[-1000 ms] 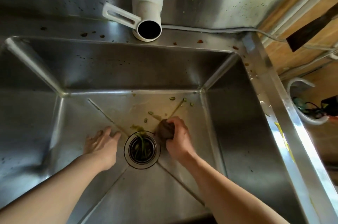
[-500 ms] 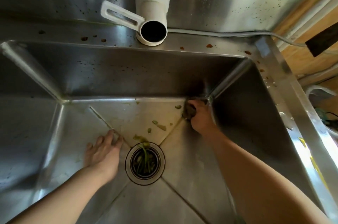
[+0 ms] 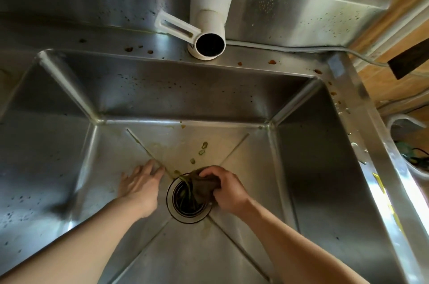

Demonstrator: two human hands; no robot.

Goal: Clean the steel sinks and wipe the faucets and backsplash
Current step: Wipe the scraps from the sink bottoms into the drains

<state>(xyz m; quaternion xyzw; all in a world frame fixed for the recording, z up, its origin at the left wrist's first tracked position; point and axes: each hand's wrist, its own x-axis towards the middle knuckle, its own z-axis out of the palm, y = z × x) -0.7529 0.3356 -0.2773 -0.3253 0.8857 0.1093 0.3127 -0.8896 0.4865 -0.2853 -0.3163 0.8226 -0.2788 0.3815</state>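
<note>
Gripping dark cloth (image 3: 204,187) over drain (image 3: 185,202), right hand (image 3: 226,188) curled round it. Left hand (image 3: 139,185) spread flat on sink (image 3: 313,167) floor beside drain. Green scraps (image 3: 202,148) beyond; white faucet (image 3: 210,28) above.

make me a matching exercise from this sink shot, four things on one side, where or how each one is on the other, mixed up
Things
1. left hand
2. right hand
3. white faucet
4. green scraps

States
A. lying loose on the sink floor beyond the drain
B. flat on the sink floor, left of the drain
C. mounted on the back ledge, spout opening facing the camera
D. gripping a dark cloth at the drain's edge

Pairs: 1-B, 2-D, 3-C, 4-A
</note>
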